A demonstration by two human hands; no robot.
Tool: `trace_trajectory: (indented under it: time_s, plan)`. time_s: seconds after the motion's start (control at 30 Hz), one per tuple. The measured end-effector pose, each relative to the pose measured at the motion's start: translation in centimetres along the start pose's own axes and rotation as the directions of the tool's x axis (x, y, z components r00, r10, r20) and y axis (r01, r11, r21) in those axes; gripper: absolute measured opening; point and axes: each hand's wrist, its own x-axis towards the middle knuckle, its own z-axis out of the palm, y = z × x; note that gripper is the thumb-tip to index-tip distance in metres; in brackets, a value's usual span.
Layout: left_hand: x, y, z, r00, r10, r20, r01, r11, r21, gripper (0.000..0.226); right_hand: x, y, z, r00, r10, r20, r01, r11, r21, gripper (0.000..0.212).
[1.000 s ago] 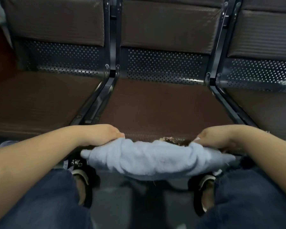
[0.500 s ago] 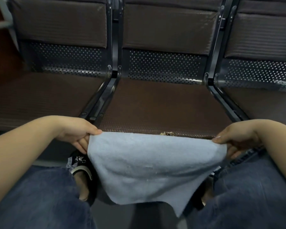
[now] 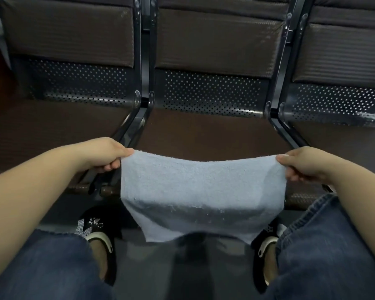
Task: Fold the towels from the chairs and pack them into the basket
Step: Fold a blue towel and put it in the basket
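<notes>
Now, blue towel (image 3: 200, 187) between left hand (image 3: 105, 155) and right hand (image 3: 301, 164).

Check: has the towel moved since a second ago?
Yes. The light blue towel was bunched low at the middle seat's front edge; it now hangs spread, its top edge raised over the seat cushion, between left hand and right hand.

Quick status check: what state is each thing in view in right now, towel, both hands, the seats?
Light blue towel: spread open, hanging in the air by its top corners, not folded.
Left hand: pinching the towel's top left corner.
Right hand: pinching the top right corner.
Middle chair seat: bare, nothing on it.
Basket: not in view.
</notes>
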Motion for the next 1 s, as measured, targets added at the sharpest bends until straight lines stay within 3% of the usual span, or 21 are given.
trace_trajectory:
  time_s: [0.1, 0.23, 0.3, 0.37, 0.43, 0.5, 0.77, 1.0]
  plan:
    - [1.1, 1.4, 0.6, 0.997, -0.078, -0.02, 0.07, 0.965, -0.254, 0.027, 1.4, -0.8, 1.1, 0.998, 0.019, -0.068, -0.003, 0.975, 0.224, 0.034]
    - [3.2, 2.8, 1.8, 0.992, -0.084, -0.09, 0.024, 0.845, -0.534, 0.038, 3.3, -2.6, 2.7, 0.977, -0.051, -0.206, 0.101, 0.965, 0.243, 0.042]
    - [4.0, 3.8, 3.1, 0.987, -0.031, -0.156, -0.022, 0.944, -0.329, 0.053, 3.9, -3.3, 3.8, 0.973, -0.129, -0.193, 0.138, 0.99, 0.035, 0.063]
    - [4.0, 4.6, 5.5, 0.996, -0.001, -0.09, 0.002, 1.0, 0.006, 0.083, 4.3, -3.5, 6.0, 0.994, -0.107, -0.007, 0.104, 0.976, -0.189, 0.089]
    - [4.1, 4.8, 8.1, 1.0, -0.01, -0.011, 0.013, 0.952, 0.305, 0.1, 5.1, -3.1, 8.6, 0.994, -0.029, 0.107, 0.077, 0.875, -0.477, 0.093]
    - [4.7, 4.7, 9.7, 1.0, -0.015, 0.004, 0.012, 0.879, 0.476, 0.105, 6.0, -3.2, 9.6, 0.996, 0.008, 0.093, 0.048, 0.81, -0.584, 0.096]
    - [10.1, 5.9, 9.1, 0.999, 0.014, -0.043, 0.014, 0.806, 0.592, 0.102, 11.4, -4.6, 9.1, 1.0, 0.007, -0.004, -0.009, 0.81, -0.587, 0.097]
    - [16.2, 7.1, 7.8, 0.992, 0.052, -0.115, 0.028, 0.8, 0.6, 0.098, 16.9, -6.8, 8.6, 0.994, -0.093, -0.05, 0.044, 0.793, -0.607, 0.093]
